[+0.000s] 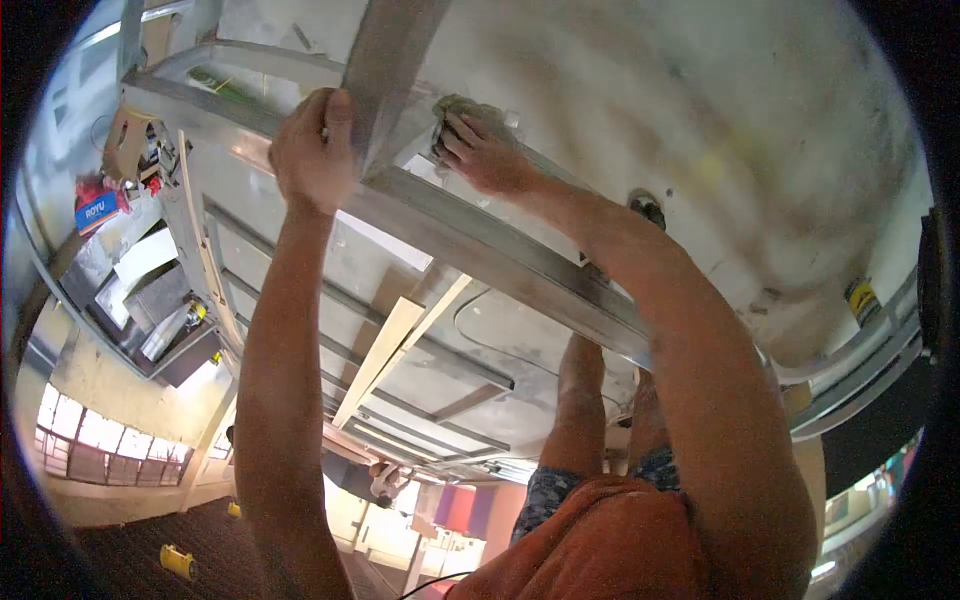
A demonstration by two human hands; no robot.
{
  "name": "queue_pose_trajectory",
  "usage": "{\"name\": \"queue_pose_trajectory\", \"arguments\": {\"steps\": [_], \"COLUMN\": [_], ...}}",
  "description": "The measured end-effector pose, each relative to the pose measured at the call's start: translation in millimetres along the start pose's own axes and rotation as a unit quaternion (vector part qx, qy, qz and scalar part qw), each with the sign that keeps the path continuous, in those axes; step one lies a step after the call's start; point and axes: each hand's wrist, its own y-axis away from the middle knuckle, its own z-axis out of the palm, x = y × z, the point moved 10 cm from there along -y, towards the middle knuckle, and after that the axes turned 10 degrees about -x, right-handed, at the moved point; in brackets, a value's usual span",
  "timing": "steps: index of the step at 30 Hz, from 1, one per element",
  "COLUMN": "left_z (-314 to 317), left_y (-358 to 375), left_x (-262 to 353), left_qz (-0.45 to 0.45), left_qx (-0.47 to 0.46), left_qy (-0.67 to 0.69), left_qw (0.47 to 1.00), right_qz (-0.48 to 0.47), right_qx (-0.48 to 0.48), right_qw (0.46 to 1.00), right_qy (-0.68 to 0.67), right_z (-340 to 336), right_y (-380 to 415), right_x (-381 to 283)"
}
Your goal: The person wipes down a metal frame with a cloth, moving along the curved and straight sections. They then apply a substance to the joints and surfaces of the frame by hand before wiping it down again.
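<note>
My left hand (318, 150) is closed around the edge of a grey metal frame, where an upright post (385, 80) meets a long horizontal beam (500, 235). Just right of that post, my right hand (485, 155) presses a crumpled, greenish-grey rag (462, 106) against the frame near the corner. Its fingers are bent over the cloth and partly hide it. Behind the rag spreads a smudged, pale grey panel (640, 110) with brownish and yellowish marks.
Wooden strips (385, 350) lie among metal bars below the beam. A small dark round object (647, 207) sits near my right forearm, and a yellow-and-black can (860, 300) stands farther right. At left are a blue box (97, 210) and clutter. Another person (385, 482) is in the background.
</note>
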Motion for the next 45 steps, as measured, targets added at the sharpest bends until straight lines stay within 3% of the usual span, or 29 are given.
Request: {"name": "queue_pose_trajectory", "arguments": {"steps": [1, 6, 8, 10, 13, 14, 15, 17, 18, 19, 20, 21, 22, 24, 26, 27, 28, 30, 31, 32, 33, 35, 37, 38, 39, 41, 42, 44, 45], "left_z": [2, 0, 4, 3, 8, 11, 13, 22, 20, 18, 18, 15, 15, 14, 14, 13, 15, 21, 22, 17, 12, 7, 5, 4, 5, 5, 5, -2, -2], "left_y": [1, 2, 3, 3, 1, 1, 1, 0, -1, -5, -11, -11, -7, -6, -6, -6, -6, -7, -6, -4, -2, 3, 1, 0, 0, 6, 6, 1, 0], "left_x": [-6, -9, -12, -11, -22, -37, -45, -30, -30, -35, -36, -42, -47, -32, -42, -42, -42, -45, -45, -46, -40, -24, -16, -17, -15, -21, -18, -15, -14], "left_qz": [-0.005, 0.006, -0.026, -0.018, -0.019, -0.017, 0.023, 0.073, 0.019, -0.037, -0.031, -0.026, -0.021, 0.047, -0.031, -0.03, -0.028, -0.028, -0.008, 0.009, -0.005, -0.026, -0.022, -0.028, -0.027, -0.036, -0.013, 0.002, -0.003], "left_qx": [0.02, 0.047, 0.003, 0.023, 0.016, 0.012, 0.03, 0.038, 0.002, -0.027, -0.022, 0.001, 0.021, 0.046, 0.03, 0.031, 0.018, 0.011, 0.033, 0.053, 0.042, 0.033, 0.02, 0.025, 0.017, 0.013, 0.019, 0.032, 0.012], "left_qy": [0.008, 0.01, 0.029, 0.023, -0.022, -0.014, -0.006, 0.019, 0.014, 0.005, 0.01, 0.003, -0.005, 0.012, 0.03, 0.032, 0.022, 0.01, 0.01, 0.004, 0.004, -0.003, 0.009, 0.004, -0.003, -0.02, -0.005, 0.006, 0.019], "left_qw": [1.0, 0.999, 0.999, 0.999, 0.999, 1.0, 0.999, 0.996, 1.0, 0.999, 0.999, 1.0, 1.0, 0.998, 0.999, 0.999, 0.999, 1.0, 0.999, 0.999, 0.999, 0.999, 1.0, 0.999, 0.999, 0.999, 1.0, 0.999, 1.0], "right_qz": [-0.033, -0.136, -0.134, -0.178, -0.34, -0.34, -0.33, -0.257, -0.244, 0.037, 0.176, 0.317, 0.458, 0.592, 0.636, 0.617, 0.561, 0.376, 0.303, 0.356, 0.334, 0.241, 0.22, 0.166, 0.21, 0.127, 0.117, 0.234, 0.242], "right_qx": [-0.032, -0.042, -0.1, -0.168, -0.266, -0.313, -0.321, -0.672, -0.678, -0.762, -0.783, -0.774, -0.674, -0.54, -0.269, -0.236, -0.317, -0.361, -0.358, -0.389, -0.355, -0.228, -0.206, -0.097, -0.169, -0.054, -0.05, -0.159, -0.077], "right_qw": [0.995, 0.989, 0.972, 0.961, 0.902, 0.867, 0.868, 0.682, 0.68, 0.619, 0.557, 0.5, 0.482, 0.446, 0.278, 0.294, 0.566, 0.793, 0.81, 0.791, 0.796, 0.888, 0.89, 0.909, 0.884, 0.921, 0.922, 0.825, 0.821], "right_qy": [0.083, 0.049, -0.165, -0.127, -0.001, -0.186, -0.187, -0.131, -0.137, -0.188, -0.213, -0.223, -0.32, -0.399, -0.668, -0.691, -0.513, -0.315, -0.353, -0.31, -0.359, -0.318, -0.341, -0.37, -0.383, -0.366, -0.365, -0.49, -0.51], "right_z": [16, 25, 38, 42, 30, 20, 13, 31, 1, -26, -57, -91, -119, -145, -127, -140, -133, -126, -127, -126, -138, -132, -133, -140, -161, -146, -157, -152, -165], "right_y": [2, 75, 153, 261, 447, 491, 504, 583, 591, 597, 607, 617, 622, 657, 673, 642, 637, 558, 487, 457, 403, 329, 228, 177, 118, 29, 12, -7, 11], "right_x": [-7, 4, 12, 13, 11, 19, 18, 7, 1, 36, 56, 76, 86, 97, 75, 58, 43, 8, -8, -11, -15, -23, -30, -35, -37, -45, -46, -38, -41]}}
